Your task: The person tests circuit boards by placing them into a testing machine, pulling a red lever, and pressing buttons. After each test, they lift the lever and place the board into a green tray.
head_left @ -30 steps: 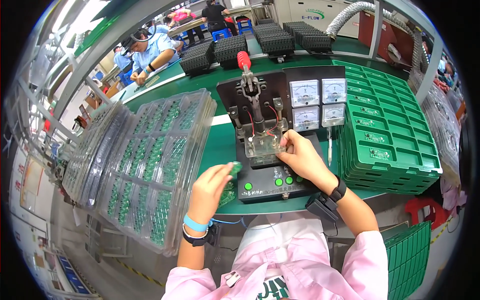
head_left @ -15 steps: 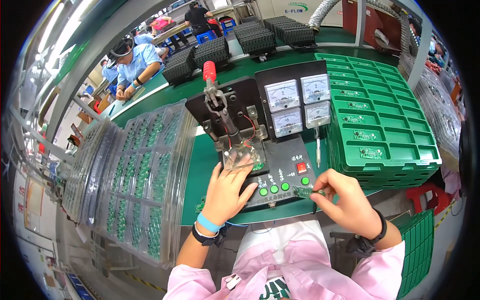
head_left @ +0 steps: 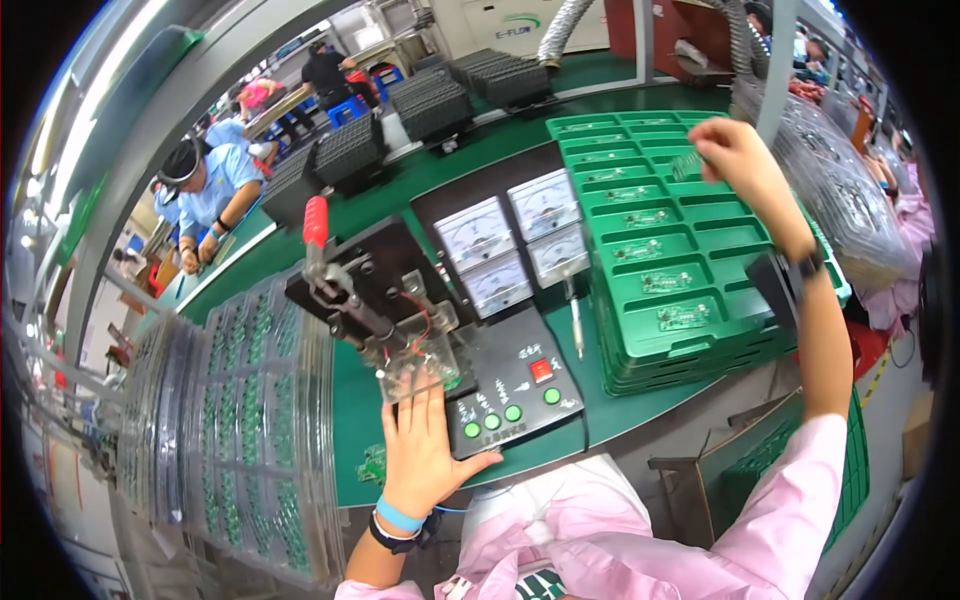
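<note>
While the clear trays of small green boards lie stacked at nine o'clock on the green worktop, the left hand rests flat and spread wide at six o'clock. Its fingers touch the clear holder at the foot of the black test box, and its thumb lies by the green buttons. A clamp with a red handle sticks up at eleven o'clock from that hand. Four white dials sit near the middle. At two o'clock the right hand is up over the stacked green trays, pinching a small green board in its fingertips.
</note>
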Available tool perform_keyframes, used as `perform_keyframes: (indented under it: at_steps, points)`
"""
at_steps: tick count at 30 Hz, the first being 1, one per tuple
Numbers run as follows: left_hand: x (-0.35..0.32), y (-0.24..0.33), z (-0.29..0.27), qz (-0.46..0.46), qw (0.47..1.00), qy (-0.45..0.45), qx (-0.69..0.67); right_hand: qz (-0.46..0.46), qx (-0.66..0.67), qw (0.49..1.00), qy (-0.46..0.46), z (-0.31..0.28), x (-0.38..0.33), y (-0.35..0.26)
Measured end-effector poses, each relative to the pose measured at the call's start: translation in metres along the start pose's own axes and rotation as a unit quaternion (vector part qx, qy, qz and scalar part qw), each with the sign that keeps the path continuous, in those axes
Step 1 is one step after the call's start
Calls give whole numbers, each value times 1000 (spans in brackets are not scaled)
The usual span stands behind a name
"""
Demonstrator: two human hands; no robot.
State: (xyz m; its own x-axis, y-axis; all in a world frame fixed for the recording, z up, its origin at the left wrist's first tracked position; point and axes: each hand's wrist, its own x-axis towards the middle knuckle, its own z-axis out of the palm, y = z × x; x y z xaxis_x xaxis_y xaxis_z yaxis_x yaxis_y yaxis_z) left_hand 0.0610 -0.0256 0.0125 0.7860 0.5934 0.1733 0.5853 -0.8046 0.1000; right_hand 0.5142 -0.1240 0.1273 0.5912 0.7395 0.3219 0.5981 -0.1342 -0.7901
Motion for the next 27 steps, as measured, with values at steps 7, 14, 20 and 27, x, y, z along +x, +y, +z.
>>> perform_keyframes:
  at_steps: [7, 14, 20, 27]
  points:
    - [-8, 18, -8, -24, 999, -15, 29, 150, 153, 972, 98, 10, 106, 113]
    - [-4, 3, -81, 116, 975, 163, -100, 141, 145, 959, 197, -6, 114, 116]
    - [85, -20, -118, 8, 895, 346, -280, -88, -264, 960, -13, 30, 15, 2]
    - [3, -21, -65, 229, 821, 356, -383, -390, -260, 872, -137, 116, -174, -97]
